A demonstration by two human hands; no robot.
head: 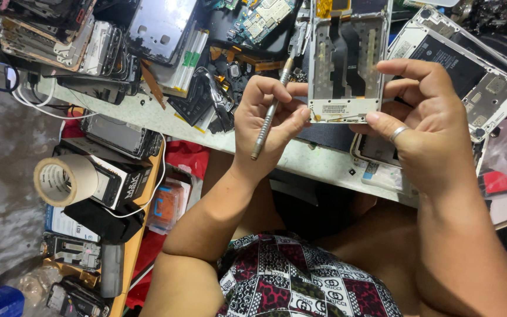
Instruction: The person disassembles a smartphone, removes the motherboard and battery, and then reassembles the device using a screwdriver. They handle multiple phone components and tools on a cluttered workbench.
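The person holds a bare white phone frame (344, 64) up over the front edge of the workbench (148, 114), its open back turned toward them so the inner channels and the black ribbon strip show plainly. The right hand (423, 126), a ring on one finger, pinches the frame's lower right corner, thumb underneath and fingers curled round the side; that grip seems meant to keep the piece steady and tilted for a clear look.

The left hand (268, 120) is closed round a slim metal screwdriver (271, 111), held like a pen. Its shaft runs up past the knuckles beside the frame's left edge, while the thumb and a fingertip also touch the frame's bottom left corner, likely bracing it.

Just right of the frame, on the bench, lies an opened phone (470, 64) with its dark battery showing. Left of the frame sit heaps of stripped phone parts (60, 35) and a circuit board (262, 17). Well below and left of the frame, a roll of tape (63, 179) rests on dark boxes.
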